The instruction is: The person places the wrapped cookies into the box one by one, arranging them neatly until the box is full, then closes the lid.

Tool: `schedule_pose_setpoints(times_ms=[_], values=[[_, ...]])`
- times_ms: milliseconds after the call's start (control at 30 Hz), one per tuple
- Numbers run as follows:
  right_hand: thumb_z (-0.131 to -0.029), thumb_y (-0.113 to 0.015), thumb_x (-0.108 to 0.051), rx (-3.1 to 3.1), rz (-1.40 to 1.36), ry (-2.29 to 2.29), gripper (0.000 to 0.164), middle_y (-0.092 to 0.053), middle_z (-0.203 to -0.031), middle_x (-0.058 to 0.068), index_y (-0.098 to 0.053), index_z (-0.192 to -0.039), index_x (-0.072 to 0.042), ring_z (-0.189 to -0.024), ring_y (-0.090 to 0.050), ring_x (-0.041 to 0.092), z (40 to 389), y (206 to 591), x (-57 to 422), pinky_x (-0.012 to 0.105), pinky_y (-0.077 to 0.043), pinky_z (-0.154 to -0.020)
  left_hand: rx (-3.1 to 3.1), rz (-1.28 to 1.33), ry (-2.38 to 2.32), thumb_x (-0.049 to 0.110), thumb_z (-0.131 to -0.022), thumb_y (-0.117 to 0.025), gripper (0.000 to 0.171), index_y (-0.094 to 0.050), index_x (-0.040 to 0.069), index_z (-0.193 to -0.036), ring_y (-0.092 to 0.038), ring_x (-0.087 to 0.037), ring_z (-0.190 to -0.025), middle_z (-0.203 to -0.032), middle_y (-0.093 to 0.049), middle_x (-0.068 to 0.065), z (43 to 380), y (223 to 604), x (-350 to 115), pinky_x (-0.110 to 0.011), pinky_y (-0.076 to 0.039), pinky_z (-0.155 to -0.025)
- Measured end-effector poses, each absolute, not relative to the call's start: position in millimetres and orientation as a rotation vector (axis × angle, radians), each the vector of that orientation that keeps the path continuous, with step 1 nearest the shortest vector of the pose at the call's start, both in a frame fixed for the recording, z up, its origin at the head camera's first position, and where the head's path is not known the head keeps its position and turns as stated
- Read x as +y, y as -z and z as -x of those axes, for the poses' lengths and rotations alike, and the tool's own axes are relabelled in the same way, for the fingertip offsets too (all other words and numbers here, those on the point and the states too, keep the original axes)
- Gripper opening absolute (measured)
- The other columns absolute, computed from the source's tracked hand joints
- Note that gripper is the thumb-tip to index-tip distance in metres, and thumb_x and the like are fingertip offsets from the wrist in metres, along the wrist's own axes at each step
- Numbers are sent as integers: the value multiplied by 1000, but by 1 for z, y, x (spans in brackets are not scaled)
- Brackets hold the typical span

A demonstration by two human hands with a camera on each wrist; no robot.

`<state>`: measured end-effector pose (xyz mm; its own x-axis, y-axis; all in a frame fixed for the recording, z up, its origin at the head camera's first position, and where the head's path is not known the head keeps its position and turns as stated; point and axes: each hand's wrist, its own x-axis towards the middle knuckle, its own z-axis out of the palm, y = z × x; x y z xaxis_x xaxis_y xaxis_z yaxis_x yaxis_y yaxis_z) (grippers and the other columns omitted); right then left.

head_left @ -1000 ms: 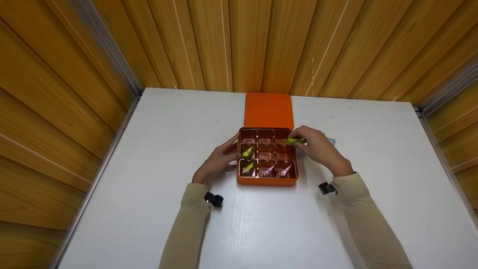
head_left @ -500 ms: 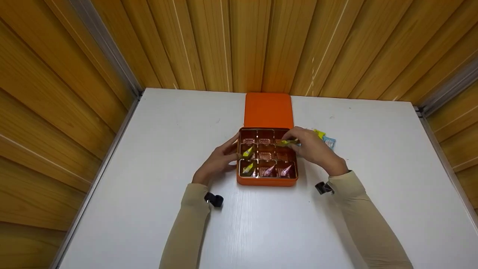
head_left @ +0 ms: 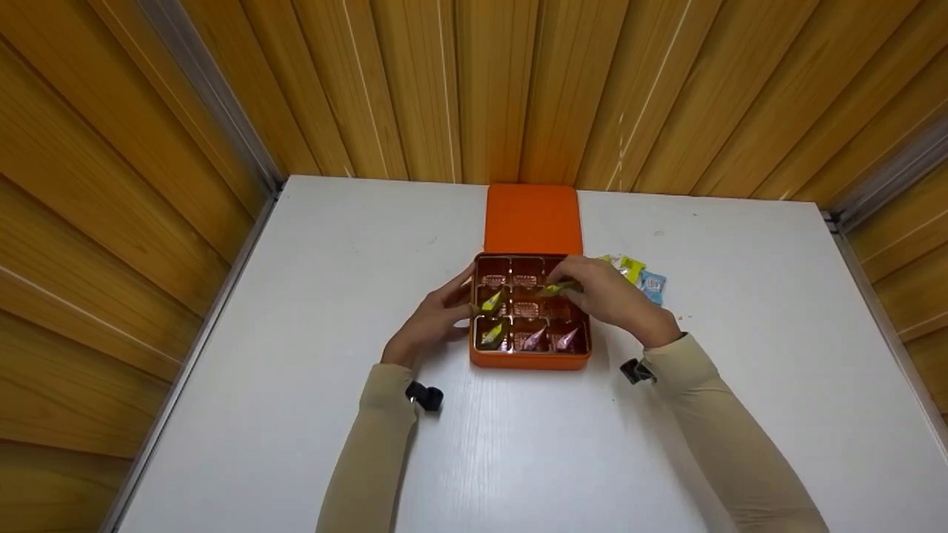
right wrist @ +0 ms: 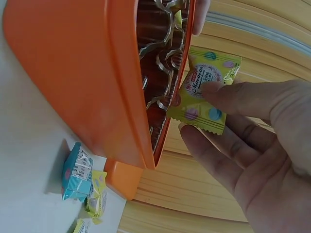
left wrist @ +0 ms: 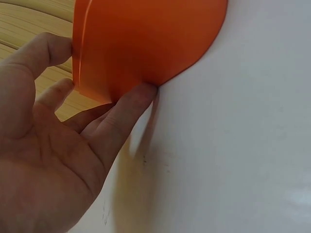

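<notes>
An orange square box [head_left: 529, 361] stands open, its brown tray split into several compartments. My left hand [head_left: 431, 322] rests against the box's left side, thumb at the rim; in the left wrist view its fairly straight fingers touch the outer wall. Between thumb and fingers, my right hand [head_left: 613, 297] pinches a yellow wrapped macaron [right wrist: 197, 77] over the tray's right part. Two yellow wrapped macarons, one in the middle left compartment [head_left: 492, 302] and one front left, sit tilted inside. Two pink wrapped ones [head_left: 534, 339] occupy the other front compartments.
Behind the box lies its orange lid [head_left: 533, 218]. To the right on the white table [head_left: 296, 444] are a blue packet [head_left: 652, 286] and yellow packets [right wrist: 96, 196], partly hidden by my right hand in the head view. A wood-panelled wall [head_left: 415, 89] rises behind.
My right hand has moved left and slightly nearer with the yellow wrapped macaron, from the tray's right edge to farther over it. My left hand and the box have stayed put.
</notes>
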<state>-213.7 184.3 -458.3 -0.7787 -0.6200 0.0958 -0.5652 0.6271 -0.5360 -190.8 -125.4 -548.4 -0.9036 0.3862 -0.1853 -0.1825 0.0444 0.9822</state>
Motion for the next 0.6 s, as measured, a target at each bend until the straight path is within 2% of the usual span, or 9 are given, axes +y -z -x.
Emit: schedule_pose_setpoints(times_ms=[233,600], values=[[-94,-73,10,2731,1083,815,22,-72,-114,12,-74,-114,0,-103,-70,30,215,457,176,46,-61,-90,1932,-180,-1903,17,-102,-69,80,-30,43,-167,-53,-28,-141,-169,-36,-5,190,549,-125,-51,-55,-103],[-95,-73,8,2685,1152,756,21,-70,-112,12,-75,-115,0,-104,-71,31,216,454,165,44,-61,-90,1932,-186,-1898,13,-101,-66,80,-31,43,-167,-56,-29,-138,-169,-36,-8,190,548,-126,-51,-57,-100]])
